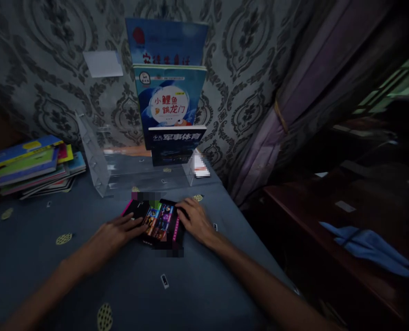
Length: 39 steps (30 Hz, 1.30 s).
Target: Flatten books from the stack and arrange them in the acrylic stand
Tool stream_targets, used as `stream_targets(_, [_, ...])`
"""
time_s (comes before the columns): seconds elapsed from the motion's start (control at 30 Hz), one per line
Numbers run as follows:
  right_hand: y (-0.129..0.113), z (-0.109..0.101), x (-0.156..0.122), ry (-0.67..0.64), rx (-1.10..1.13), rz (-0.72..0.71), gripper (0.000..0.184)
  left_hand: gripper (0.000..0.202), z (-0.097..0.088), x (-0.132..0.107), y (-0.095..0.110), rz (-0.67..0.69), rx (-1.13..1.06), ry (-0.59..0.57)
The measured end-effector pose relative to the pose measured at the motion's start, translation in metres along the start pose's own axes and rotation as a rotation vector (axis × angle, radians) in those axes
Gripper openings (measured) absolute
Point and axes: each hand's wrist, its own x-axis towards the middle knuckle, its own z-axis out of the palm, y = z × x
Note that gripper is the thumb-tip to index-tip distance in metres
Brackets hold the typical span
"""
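Observation:
A dark book with a colourful cover [158,220] lies flat on the blue-grey tablecloth [128,285] in front of me. My left hand [116,231] rests on its left edge, fingers stretched along the cover. My right hand [195,219] lies on its right edge, fingers curled over the side. Behind the book stands a clear acrylic tiered rack [122,165] holding three upright books: a dark one [177,145] in front, a blue-and-white one [168,103] behind it, and a blue one [166,41] at the back.
A stack of several thin colourful books [35,165] lies at the table's left. Patterned wallpaper is behind the rack. A tied curtain [287,115] hangs at right. Beyond the table's right edge stands a dark wooden bench with a blue cloth [366,246].

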Motion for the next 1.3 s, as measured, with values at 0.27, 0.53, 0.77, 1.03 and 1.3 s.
stream_targets(0.27, [-0.015, -0.015, -0.011, -0.156, 0.144, 0.028, 0.026, 0.062, 0.013, 0.028, -0.018, -0.006, 0.107, 0.138])
stream_targets(0.53, [-0.020, -0.012, -0.011, -0.284, 0.192, -0.020, 0.026, 0.060, 0.032, 0.047, -0.029, -0.078, 0.132, 0.277])
stream_targets(0.77, [-0.019, -0.004, -0.004, -0.259, 0.106, -0.054, 0.024, 0.058, 0.044, 0.052, -0.034, -0.160, 0.054, 0.426])
stream_targets(1.03, [-0.036, 0.024, 0.041, -0.068, -0.061, -0.306, 0.019, 0.064, 0.044, 0.064, -0.031, -0.170, 0.022, 0.450])
stream_targets(1.3, [-0.035, 0.055, 0.066, -0.153, -0.056, -0.311, 0.034, 0.058, 0.051, 0.071, -0.042, -0.127, -0.045, 0.521])
